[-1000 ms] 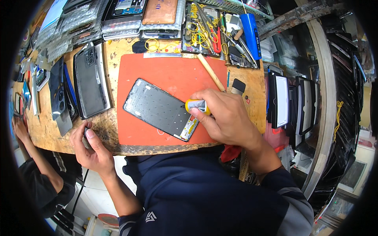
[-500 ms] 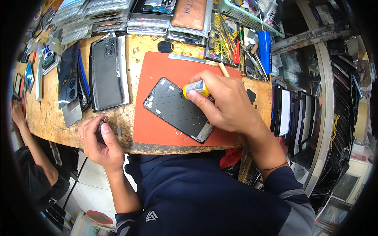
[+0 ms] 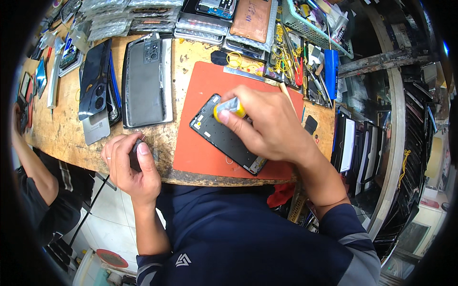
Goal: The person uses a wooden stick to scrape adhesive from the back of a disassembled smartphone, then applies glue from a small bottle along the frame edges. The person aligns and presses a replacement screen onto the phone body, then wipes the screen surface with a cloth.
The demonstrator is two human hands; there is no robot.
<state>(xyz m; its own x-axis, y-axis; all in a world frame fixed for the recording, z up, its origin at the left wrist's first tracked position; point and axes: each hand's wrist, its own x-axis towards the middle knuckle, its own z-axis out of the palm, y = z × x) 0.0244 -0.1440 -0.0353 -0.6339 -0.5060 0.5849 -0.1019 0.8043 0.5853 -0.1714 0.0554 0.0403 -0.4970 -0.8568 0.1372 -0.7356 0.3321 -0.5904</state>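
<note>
My right hand (image 3: 274,126) grips a yellow-and-silver tube (image 3: 231,107), probably glue, tipped over a black phone screen panel (image 3: 226,143). The panel lies slanted on an orange-red mat (image 3: 191,159), with small pale stickers near its upper-left end. The tube is over the panel's upper edge; its tip is hidden. Away from the mat, at the table's front edge, my left hand (image 3: 131,167) pinches a small dark cap-like piece (image 3: 135,156) with a thin pin sticking out of it.
Left of the mat lie a grey phone back (image 3: 148,83) and a dark phone back (image 3: 94,90). Behind stand stacked wrapped panels (image 3: 143,19), a tool tray (image 3: 286,57), a blue-handled tool (image 3: 331,71) and a green basket (image 3: 310,28). Another person's arm (image 3: 36,164) is at far left.
The view has shifted, so the table appears farther right. My right hand has moved the tube leftward along the panel's upper edge. The left hand keeps its pinch.
</note>
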